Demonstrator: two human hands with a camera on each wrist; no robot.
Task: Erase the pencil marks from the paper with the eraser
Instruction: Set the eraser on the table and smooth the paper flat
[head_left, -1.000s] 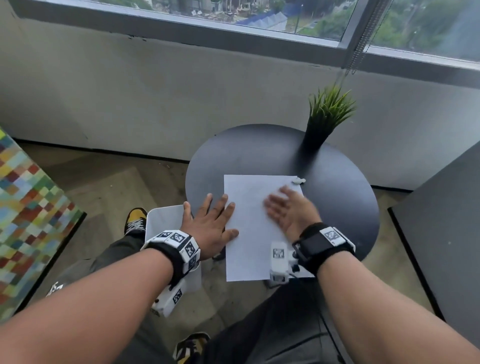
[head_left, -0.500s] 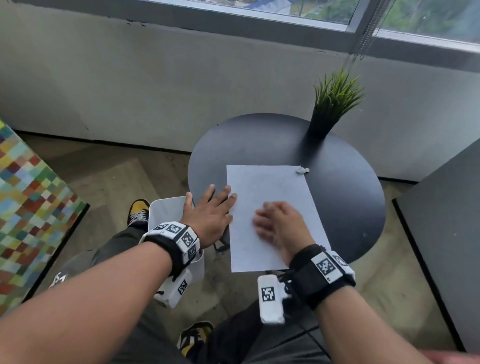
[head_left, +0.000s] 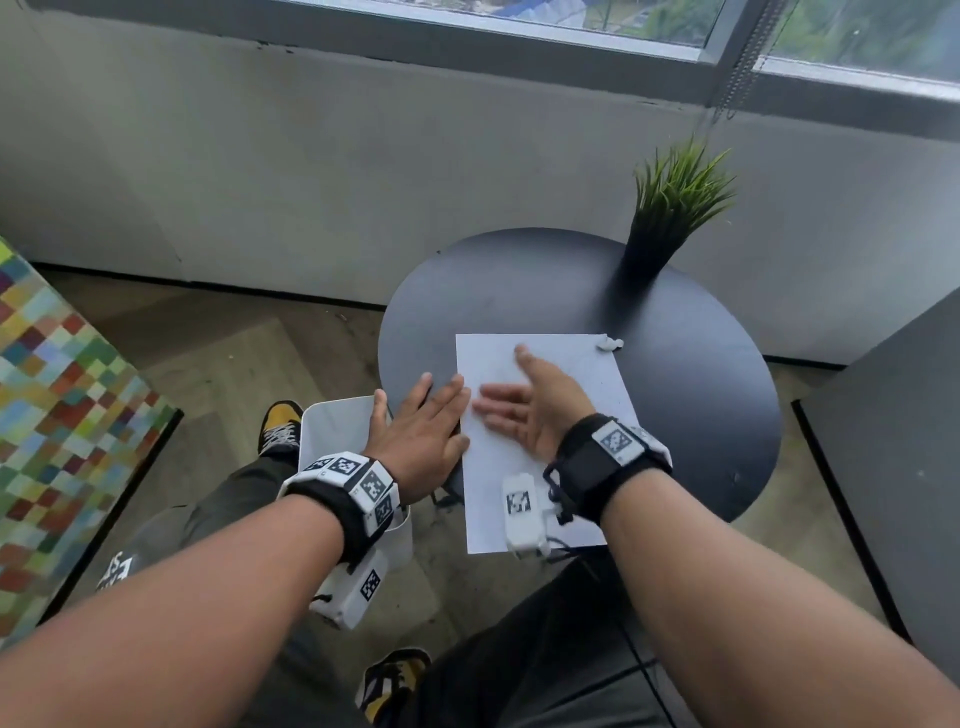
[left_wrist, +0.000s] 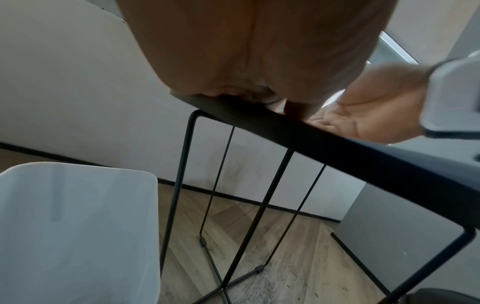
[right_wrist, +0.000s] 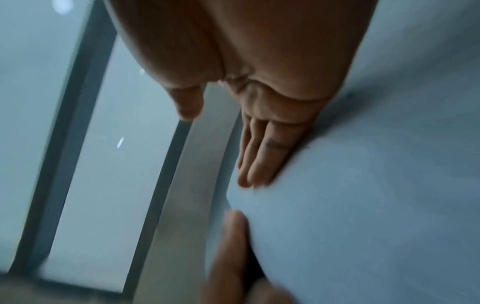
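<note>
A white paper (head_left: 582, 384) lies on the round black table (head_left: 701, 405), its near end hanging over the rim. My left hand (head_left: 426, 415) lies flat with straight fingers, pressing on the paper's left edge. My right hand (head_left: 524, 400) is open on the sheet, turned on its edge, fingers pointing left toward the left hand. In the right wrist view the fingers (right_wrist: 267, 152) rest on the paper (right_wrist: 376, 205), blurred. A small white eraser (head_left: 609, 343) sits at the sheet's far right corner, held by neither hand. I cannot make out pencil marks.
A potted grass plant (head_left: 670, 208) stands at the table's back right. A white bin (left_wrist: 78, 226) is on the floor left of the table's thin black legs (left_wrist: 182, 185). A dark cabinet (head_left: 909, 441) is at the right, a checkered block (head_left: 62, 395) at the left.
My right hand has moved from the sheet's lower middle up and left, turning onto its edge with fingers pointing left. My left hand has kept its place on the left edge.
</note>
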